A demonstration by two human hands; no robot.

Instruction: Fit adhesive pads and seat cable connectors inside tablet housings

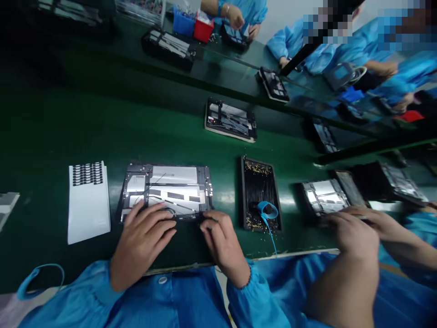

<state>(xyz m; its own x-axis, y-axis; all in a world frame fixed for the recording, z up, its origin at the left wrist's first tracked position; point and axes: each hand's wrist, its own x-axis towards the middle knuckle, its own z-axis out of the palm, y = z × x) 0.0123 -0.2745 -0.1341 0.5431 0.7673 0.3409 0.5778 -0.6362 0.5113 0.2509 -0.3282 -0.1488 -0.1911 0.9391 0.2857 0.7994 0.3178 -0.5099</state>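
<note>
An opened tablet (174, 176) lies flat on the green table, its silver battery panels, black tapes and thin cables exposed. Over its lower left part rests my left hand (141, 241), fingers stretched out and the tips near a thin black cable. At the tablet's lower right corner is my right hand (223, 241), thumb and fingers pinched together against the edge. Whatever sits between those fingertips is too small or hidden to name. Left of the tablet lies a white sheet (88, 209) with rows of small black stickers along its top.
To the right stands a black tray (243, 196) of thin black cables with gold ends, a blue wrist strap (268, 212) lying across it. Another opened tablet (230, 119) is further back. A co-worker's hands (355, 228) handle a tablet (324, 196) at the right. More people sit beyond the raised shelf.
</note>
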